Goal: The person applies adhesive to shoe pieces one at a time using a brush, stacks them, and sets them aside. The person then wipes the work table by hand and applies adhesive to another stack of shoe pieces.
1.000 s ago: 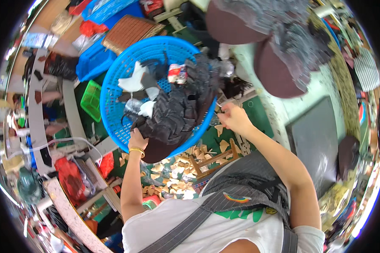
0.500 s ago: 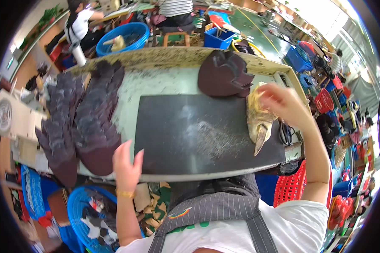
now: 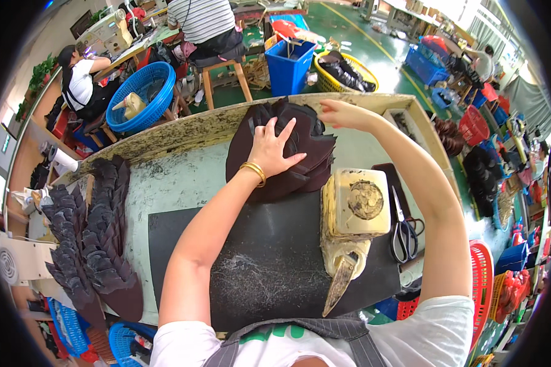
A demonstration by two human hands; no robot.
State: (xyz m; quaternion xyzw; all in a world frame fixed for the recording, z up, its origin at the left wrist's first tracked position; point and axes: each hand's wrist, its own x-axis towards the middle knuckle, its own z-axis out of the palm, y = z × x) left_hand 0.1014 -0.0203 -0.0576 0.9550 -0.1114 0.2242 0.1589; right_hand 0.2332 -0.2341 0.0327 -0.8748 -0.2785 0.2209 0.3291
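Observation:
My left hand (image 3: 274,150) lies with spread fingers on top of a pile of dark brown, curved flat pieces (image 3: 242,159) at the far side of the table. Just right of the pile, my right hand (image 3: 346,115) hangs in the air with loosely bent, parted fingers and nothing visible in them. A black mat (image 3: 226,257) with pale dust covers the table's middle. On its right part lies a crusted, yellowish plastic bottle (image 3: 358,202) with a pointed spout toward me. Dark-handled scissors (image 3: 404,235) rest beside the bottle, below my right forearm.
Overlapping rows of similar brown pieces (image 3: 107,244) lie on the table's left. A stained raised rim (image 3: 183,131) edges the far side. Beyond it stand a blue basket (image 3: 156,85), a blue bin (image 3: 289,67) and a yellow basket (image 3: 364,73). Two people sit at the far left.
Both my hands have moved forward. The left has come from the near table edge onto the pile; the right has left the bottle for the pile's far right. My view has shifted.

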